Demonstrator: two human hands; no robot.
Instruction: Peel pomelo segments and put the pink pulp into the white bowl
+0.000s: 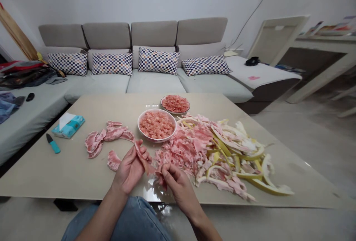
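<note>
My left hand [130, 168] is closed around a pink pomelo segment [139, 153] just above the table's near edge. My right hand [174, 179] pinches a strip of pink membrane at that segment's lower end. Several unpeeled pink segments [107, 137] lie on the table to the left of my hands. A white bowl [156, 124] full of peeled pink flesh stands just beyond my hands. A second bowl [175, 104] of flesh sits behind it.
A heap of pink membrane scraps [185, 148] and yellow-white peel [244, 155] covers the beige table [55, 166] at right. A blue-handled knife [52, 143] and tissue pack [68, 125] lie at left. A grey sofa [152, 81] runs behind. My knee in jeans [133, 220] is below.
</note>
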